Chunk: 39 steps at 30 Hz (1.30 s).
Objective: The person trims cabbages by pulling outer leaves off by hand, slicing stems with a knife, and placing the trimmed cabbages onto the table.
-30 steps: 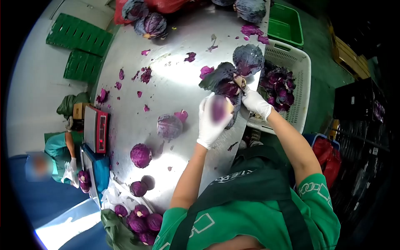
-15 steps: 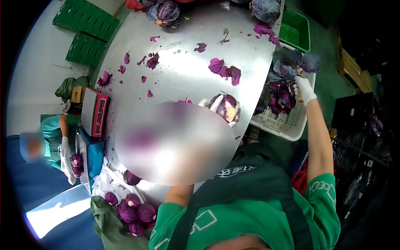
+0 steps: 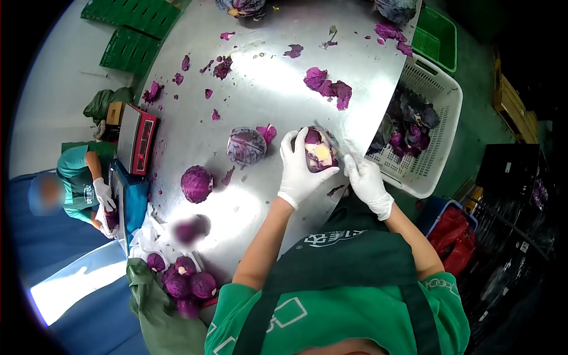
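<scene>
My left hand (image 3: 299,168), in a white glove, is wrapped round a red cabbage (image 3: 320,152) above the metal table. The cabbage's pale cut stem end faces up and to the right. Close on its right, my gloved right hand (image 3: 368,182) is closed on what looks like a knife (image 3: 332,139), its grey blade smeared and reaching toward the cabbage; the handle is hidden in the fingers. To the left of my hands lie a dusky outer-leaved cabbage (image 3: 247,146) and a glossy purple one (image 3: 197,184).
Loose purple leaves (image 3: 326,87) are scattered over the metal table (image 3: 260,89). A white basket (image 3: 441,145) of leaves stands at the right, with a green crate (image 3: 436,41) behind. Several cabbages (image 3: 188,284) sit lower left, near a red scale (image 3: 137,142) and a co-worker (image 3: 80,183).
My right hand has come from the leaf basket, where it held dark leaves, over to the cabbage and now grips the knife. My left hand still holds the cabbage.
</scene>
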### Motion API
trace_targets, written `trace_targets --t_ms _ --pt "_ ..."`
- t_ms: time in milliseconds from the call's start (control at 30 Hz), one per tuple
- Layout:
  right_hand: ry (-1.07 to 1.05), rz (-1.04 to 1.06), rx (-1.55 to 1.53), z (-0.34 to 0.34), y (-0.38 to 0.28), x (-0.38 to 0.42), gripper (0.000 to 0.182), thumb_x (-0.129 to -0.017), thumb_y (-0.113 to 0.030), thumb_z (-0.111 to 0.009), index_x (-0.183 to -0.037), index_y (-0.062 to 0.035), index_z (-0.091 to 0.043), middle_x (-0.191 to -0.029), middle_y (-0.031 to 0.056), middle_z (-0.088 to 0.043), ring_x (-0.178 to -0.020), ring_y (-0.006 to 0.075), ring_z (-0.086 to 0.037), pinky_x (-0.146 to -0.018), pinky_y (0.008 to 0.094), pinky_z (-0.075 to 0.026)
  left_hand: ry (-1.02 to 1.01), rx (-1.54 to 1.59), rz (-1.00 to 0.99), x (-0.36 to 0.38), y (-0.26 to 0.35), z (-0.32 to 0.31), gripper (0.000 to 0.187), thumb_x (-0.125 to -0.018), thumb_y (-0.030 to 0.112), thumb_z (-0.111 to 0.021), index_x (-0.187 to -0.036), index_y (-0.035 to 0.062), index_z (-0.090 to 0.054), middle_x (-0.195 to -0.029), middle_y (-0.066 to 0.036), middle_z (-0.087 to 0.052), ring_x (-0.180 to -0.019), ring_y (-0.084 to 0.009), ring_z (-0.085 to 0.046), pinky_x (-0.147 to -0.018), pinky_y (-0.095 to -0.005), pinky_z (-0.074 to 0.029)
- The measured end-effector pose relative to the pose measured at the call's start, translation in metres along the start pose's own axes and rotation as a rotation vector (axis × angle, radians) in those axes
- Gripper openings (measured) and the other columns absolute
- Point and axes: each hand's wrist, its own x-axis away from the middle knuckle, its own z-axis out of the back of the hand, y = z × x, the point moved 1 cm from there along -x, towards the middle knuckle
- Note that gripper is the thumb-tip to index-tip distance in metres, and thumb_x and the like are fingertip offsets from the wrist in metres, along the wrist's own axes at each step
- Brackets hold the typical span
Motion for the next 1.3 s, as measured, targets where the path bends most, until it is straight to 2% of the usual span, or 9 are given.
trace_targets --t_ms 200,400,533,567,633,767,933,1033,1300 --pt "0.045 0.243 0.174 -0.026 0.01 -0.003 0.056 -0.104 -0.035 -0.045 -0.154 -0.014 -0.03 -0.074 0.0225 -0.065 -0.063 0.0416 -0.064 -0.058 0.0473 -0.051 0.036 0.009 0.036 0.002 -0.006 -0.006 0.108 -0.06 0.038 -0.092 -0.143 -0.0009 -0.034 -0.137 -0.023 -0.033 -0.132 -0.0412 -0.033 -0.111 -0.0489 -0.031" --pt "0.071 -0.002 0.03 -0.019 0.004 -0.018 0.038 -0.105 -0.031 -0.048 -0.134 -0.0079 -0.056 -0.115 0.0187 -0.069 -0.102 0.0357 -0.068 -0.085 0.0383 -0.054 0.132 -0.021 0.066 0.008 -0.008 -0.01 0.106 -0.061 0.038 -0.092 -0.141 -0.0013 -0.034 -0.14 -0.025 -0.037 -0.134 -0.0418 -0.032 -0.113 -0.0495 -0.027" --pt "0.156 -0.305 -0.142 -0.003 0.056 -0.063 0.035 -0.105 -0.03 -0.046 -0.121 -0.0044 -0.065 -0.072 0.0092 -0.069 -0.059 0.02 -0.064 -0.059 0.0327 -0.051 0.198 0.051 0.122 0.017 -0.014 -0.008 0.105 -0.062 0.035 -0.092 -0.141 -0.002 -0.033 -0.14 -0.024 -0.037 -0.132 -0.0407 -0.035 -0.113 -0.0481 -0.03" --pt "0.168 -0.364 -0.444 0.002 0.058 -0.073 0.036 -0.105 -0.032 -0.047 -0.118 -0.004 -0.067 -0.059 -0.0003 -0.054 -0.049 0.0086 -0.047 -0.049 0.0256 -0.041 0.189 0.088 0.12 0.019 -0.017 -0.005 0.104 -0.062 0.033 -0.092 -0.141 -0.0017 -0.033 -0.14 -0.024 -0.037 -0.131 -0.0403 -0.037 -0.112 -0.0474 -0.031" --pt "0.206 -0.238 -0.3 0.005 0.03 -0.084 0.038 -0.106 -0.034 -0.048 -0.122 -0.0047 -0.066 -0.058 -0.0034 -0.049 -0.048 0.0051 -0.043 -0.046 0.0216 -0.036 0.198 0.137 0.111 0.024 -0.018 -0.006 0.103 -0.065 0.028 -0.09 -0.144 -0.0001 -0.031 -0.141 -0.023 -0.036 -0.133 -0.0395 -0.037 -0.113 -0.0457 -0.031" --pt "0.439 0.124 -0.086 0.047 0.018 -0.116 0.045 -0.107 -0.036 -0.044 -0.14 -0.0088 -0.055 -0.06 -0.0008 -0.053 -0.051 0.0082 -0.049 -0.048 0.0277 -0.042 0.195 0.216 0.156 0.032 -0.019 -0.002 0.105 -0.064 0.025 -0.089 -0.147 0.002 -0.028 -0.144 -0.023 -0.032 -0.135 -0.0383 -0.036 -0.115 -0.0447 -0.031" --pt "-0.011 0.301 0.571 0.012 -0.048 -0.034 0.042 -0.1 -0.033 -0.055 -0.14 -0.0198 -0.055 -0.085 0.0191 -0.07 -0.071 0.0361 -0.069 -0.062 0.0413 -0.056 0.205 0.263 0.197 0.021 -0.016 -0.003 0.101 -0.064 0.024 -0.086 -0.144 0.001 -0.029 -0.138 -0.022 -0.035 -0.133 -0.0378 -0.036 -0.113 -0.0453 -0.033" --pt "0.01 0.585 0.723 -0.011 -0.054 -0.017 0.057 -0.096 -0.028 -0.059 -0.148 -0.0121 -0.042 -0.092 0.0145 -0.072 -0.068 0.032 -0.07 -0.059 0.0403 -0.057 0.19 0.212 0.213 0.014 -0.015 -0.005 0.1 -0.063 0.025 -0.085 -0.142 -0.0008 -0.03 -0.134 -0.022 -0.039 -0.131 -0.0386 -0.038 -0.111 -0.0465 -0.033" --pt "-0.05 0.492 0.827 -0.015 -0.054 -0.03 0.05 -0.097 -0.026 -0.058 -0.145 -0.0179 -0.048 -0.077 0.0114 -0.067 -0.057 0.0314 -0.064 -0.05 0.0417 -0.051 0.132 0.192 0.165 0.01 -0.013 -0.006 0.101 -0.064 0.028 -0.082 -0.142 -0.0057 -0.026 -0.141 -0.027 -0.033 -0.134 -0.0444 -0.029 -0.114 -0.0501 -0.028"
